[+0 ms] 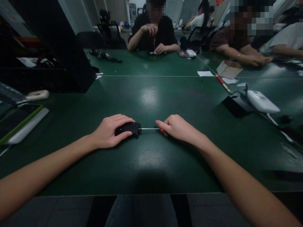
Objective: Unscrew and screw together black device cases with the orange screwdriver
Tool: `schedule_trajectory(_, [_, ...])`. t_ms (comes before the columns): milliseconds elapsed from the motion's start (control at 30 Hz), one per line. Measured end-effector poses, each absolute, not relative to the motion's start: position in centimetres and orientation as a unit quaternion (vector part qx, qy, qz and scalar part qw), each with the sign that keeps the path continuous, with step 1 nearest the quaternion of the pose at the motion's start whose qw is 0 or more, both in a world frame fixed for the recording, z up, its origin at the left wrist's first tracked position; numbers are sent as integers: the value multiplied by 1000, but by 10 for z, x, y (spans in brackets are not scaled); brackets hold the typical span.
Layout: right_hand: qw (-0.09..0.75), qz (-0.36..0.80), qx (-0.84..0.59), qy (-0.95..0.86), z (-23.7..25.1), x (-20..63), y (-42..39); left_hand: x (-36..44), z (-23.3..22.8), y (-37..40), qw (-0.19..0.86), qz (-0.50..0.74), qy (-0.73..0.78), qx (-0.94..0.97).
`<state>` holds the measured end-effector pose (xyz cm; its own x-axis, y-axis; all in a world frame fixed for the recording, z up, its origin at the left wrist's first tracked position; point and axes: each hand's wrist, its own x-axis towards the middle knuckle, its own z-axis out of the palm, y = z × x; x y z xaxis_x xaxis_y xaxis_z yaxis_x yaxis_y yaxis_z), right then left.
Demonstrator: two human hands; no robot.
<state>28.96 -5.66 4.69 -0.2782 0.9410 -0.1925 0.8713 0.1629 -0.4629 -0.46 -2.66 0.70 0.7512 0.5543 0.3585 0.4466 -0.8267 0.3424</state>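
Near the middle of the green table, my left hand [111, 130] wraps round a small black box-shaped device [132, 128] that lies on the tabletop. From the right, a screwdriver [150, 128] with a thin metal shaft lies level, its tip at the device's right end. My right hand [174, 126] is closed round the screwdriver's handle, of which only a bit of orange-red shows; the palm and fingers hide the rest. Whether the tip sits in a screw is too small to tell.
The green table [151, 167] ends just before my lap. At left are a green-edged tablet-like device [21, 119] and a black pillar [63, 41]. At right are a white power adapter [262, 101] with cables and a small open box [229, 69]. People sit across the table.
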Motion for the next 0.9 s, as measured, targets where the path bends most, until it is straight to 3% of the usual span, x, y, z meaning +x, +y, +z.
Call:
schedule_trajectory(67, [75, 174, -579, -793, 46, 291, -57, -4, 8, -28, 121, 228, 275, 926])
schedule_trajectory(200, [103, -111, -501, -852, 59, 289, -70, -2, 10, -28, 130, 225, 281, 924])
schedule_trajectory(300, [144, -212, -440, -861, 66, 285, -80, -1, 10, -27, 130, 241, 273, 922])
schedule_trajectory(433, [142, -157, -506, -836, 55, 283, -75, -3, 8, -26, 126, 247, 267, 923])
schedule_trajectory(600, [110, 145, -577, -796, 29, 283, -57, -6, 8, -26, 128, 242, 272, 923])
schedule_trajectory(667, [118, 105, -564, -811, 29, 282, -57, -6, 8, -26, 124, 241, 275, 922])
schedule_trajectory(800, [137, -103, -504, -846, 40, 277, -65, -6, 6, -25, 121, 240, 275, 923])
schedule_trajectory(900, [149, -103, -501, -846, 38, 274, -66, -5, 6, -25, 122, 245, 270, 923])
